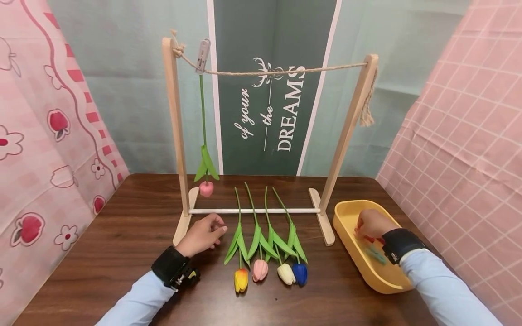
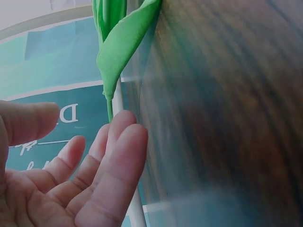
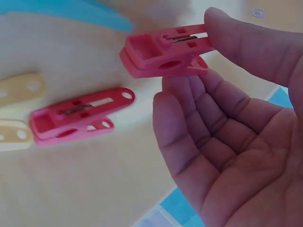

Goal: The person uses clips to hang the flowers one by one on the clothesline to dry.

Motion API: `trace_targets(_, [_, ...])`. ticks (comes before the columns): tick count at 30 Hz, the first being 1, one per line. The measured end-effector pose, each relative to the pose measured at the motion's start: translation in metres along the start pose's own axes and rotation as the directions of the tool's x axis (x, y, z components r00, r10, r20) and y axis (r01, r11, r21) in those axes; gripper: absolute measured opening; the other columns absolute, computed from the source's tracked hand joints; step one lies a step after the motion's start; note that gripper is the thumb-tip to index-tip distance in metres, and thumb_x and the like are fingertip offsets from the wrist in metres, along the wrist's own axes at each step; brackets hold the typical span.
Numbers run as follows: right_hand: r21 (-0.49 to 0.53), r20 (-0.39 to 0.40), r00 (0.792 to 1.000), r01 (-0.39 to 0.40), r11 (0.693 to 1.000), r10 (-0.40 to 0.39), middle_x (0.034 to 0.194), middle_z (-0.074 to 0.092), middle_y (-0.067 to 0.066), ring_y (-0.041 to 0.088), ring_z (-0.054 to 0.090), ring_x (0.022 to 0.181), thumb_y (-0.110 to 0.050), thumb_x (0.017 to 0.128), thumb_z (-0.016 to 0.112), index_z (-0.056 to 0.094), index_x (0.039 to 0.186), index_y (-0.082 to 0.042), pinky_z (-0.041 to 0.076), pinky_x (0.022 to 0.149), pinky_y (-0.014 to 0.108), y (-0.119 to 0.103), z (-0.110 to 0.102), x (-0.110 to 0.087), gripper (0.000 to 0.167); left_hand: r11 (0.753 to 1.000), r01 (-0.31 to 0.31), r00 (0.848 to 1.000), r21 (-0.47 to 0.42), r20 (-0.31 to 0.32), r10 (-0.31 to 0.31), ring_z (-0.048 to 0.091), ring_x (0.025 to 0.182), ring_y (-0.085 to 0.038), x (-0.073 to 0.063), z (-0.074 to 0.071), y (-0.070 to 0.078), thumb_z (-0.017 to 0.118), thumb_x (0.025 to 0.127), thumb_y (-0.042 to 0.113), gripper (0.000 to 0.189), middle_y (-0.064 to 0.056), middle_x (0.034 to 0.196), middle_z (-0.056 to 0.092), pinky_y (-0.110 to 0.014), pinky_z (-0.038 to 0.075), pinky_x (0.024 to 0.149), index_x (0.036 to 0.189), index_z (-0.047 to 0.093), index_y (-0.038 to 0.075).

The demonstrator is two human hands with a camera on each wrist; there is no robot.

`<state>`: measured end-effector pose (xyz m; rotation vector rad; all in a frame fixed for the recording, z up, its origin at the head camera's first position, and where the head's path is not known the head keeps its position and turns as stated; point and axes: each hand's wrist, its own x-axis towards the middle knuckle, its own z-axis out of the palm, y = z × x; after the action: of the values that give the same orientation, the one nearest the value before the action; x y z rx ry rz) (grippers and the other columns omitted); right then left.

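Note:
My right hand (image 1: pixel 376 223) is inside the yellow tray (image 1: pixel 354 250), pinching a red clothespin (image 3: pixel 165 51) by its handle end between thumb and fingers. Below it in the tray lie another red clothespin (image 3: pixel 78 116), cream clothespins (image 3: pixel 16 135) and a blue-green one (image 1: pixel 375 254). My left hand (image 1: pixel 202 235) hovers by the table with loosely bent fingers and holds nothing. Closest to it is a yellow-orange tulip (image 1: pixel 240 280), beside a pink tulip (image 1: pixel 260 270), a white tulip (image 1: pixel 286 274) and a blue tulip (image 1: pixel 300 274), stems pointing away from me.
A wooden frame (image 1: pixel 173 113) stands behind the tulips, with a rope (image 1: pixel 285 71) strung between its posts. On the rope's left part, a grey clothespin (image 1: pixel 202 56) holds a pink tulip (image 1: pixel 206 189) upside down. A white rod (image 1: pixel 220 211) joins the frame's feet.

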<state>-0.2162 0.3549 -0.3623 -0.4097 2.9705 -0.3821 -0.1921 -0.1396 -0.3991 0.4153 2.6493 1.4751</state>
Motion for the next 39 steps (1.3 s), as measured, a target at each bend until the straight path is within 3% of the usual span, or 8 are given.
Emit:
trace_targets(13, [-0.012,-0.041,0.996,-0.077,0.997,0.076,0.069,0.058,0.0,0.017,0.052,0.062,-0.014,0.079,0.077,0.066,0.079,-0.003,0.046,0.058,0.035,-0.013,-0.028,-0.009,0.016,1.0,0.012,1.0,0.027,0.014,-0.012,0.063,0.062,-0.02,0.001,0.0,0.001,0.062,0.095,0.014,0.013,-0.009,0.08,0.063,-0.032,0.052,0.051,0.102,0.057,0.003])
trace_targets(23, [0.042,-0.142,0.987,-0.064,0.997,0.069,0.064,0.059,-0.001,0.014,0.055,0.058,-0.015,0.083,0.074,0.065,0.086,0.002,0.046,0.058,0.033,-0.024,-0.044,-0.018,0.02,1.0,0.013,1.0,0.015,0.017,-0.014,0.062,0.062,-0.019,0.0,0.001,0.002,0.062,0.096,0.013,0.014,-0.009,0.08,0.063,-0.032,0.051,0.051,0.102,0.057,0.003])
trace_targets(32, [0.08,-0.251,0.966,-0.042,0.996,0.061,0.067,0.06,0.001,0.014,0.055,0.056,-0.015,0.087,0.071,0.064,0.092,0.005,0.046,0.055,0.032,-0.055,-0.062,-0.022,0.021,1.0,0.025,1.0,0.004,-0.002,-0.025,0.063,0.063,-0.02,0.001,0.001,0.003,0.063,0.095,0.011,0.014,-0.009,0.081,0.063,-0.034,0.053,0.053,0.103,0.057,0.002])
trace_targets(39, [0.081,-0.336,0.941,-0.02,0.997,0.047,0.076,0.064,0.007,0.018,0.058,0.064,-0.015,0.086,0.073,0.066,0.094,0.005,0.049,0.059,0.035,-0.085,-0.071,-0.026,0.022,0.999,0.033,0.999,-0.023,-0.006,-0.033,0.064,0.063,-0.022,0.001,0.001,0.004,0.062,0.095,0.01,0.013,-0.012,0.082,0.063,-0.036,0.054,0.054,0.103,0.056,0.001])
